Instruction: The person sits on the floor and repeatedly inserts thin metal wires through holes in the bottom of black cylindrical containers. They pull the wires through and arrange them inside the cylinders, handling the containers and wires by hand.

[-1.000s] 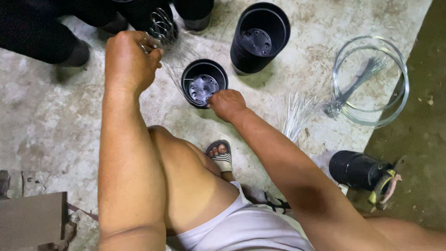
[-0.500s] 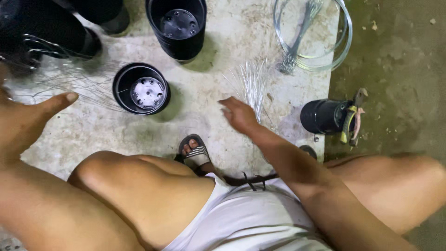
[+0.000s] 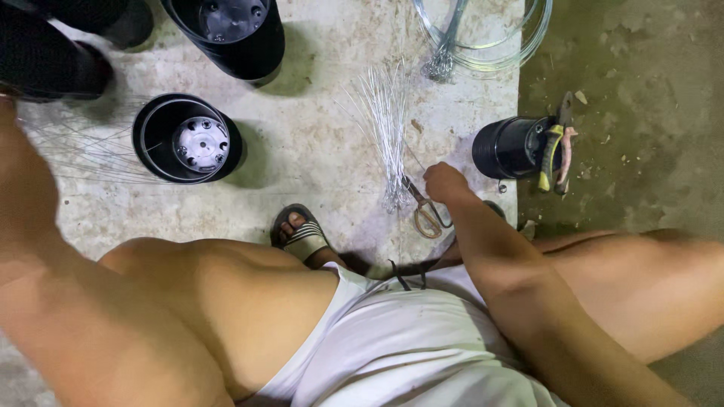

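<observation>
You have no packages, labels, signs or screens before you; only pots, wire and tools on concrete.

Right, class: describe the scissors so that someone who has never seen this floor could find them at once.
Start at the bundle of thin white wires on the pale concrete floor. At its near end, by the right hand, lie the scissors. Their brownish loop handles set them apart from the yellow-handled pliers beside the black pot.

Setting: informal floor-level workshop on a bare, stained concrete floor (image 3: 317,151). Beside the right hand (image 3: 445,182) lie scissors (image 3: 426,215) and a bundle of cut wires (image 3: 388,136). Beyond it: wire coil (image 3: 528,38), pliers (image 3: 556,147), black plastic pots (image 3: 188,139).
</observation>
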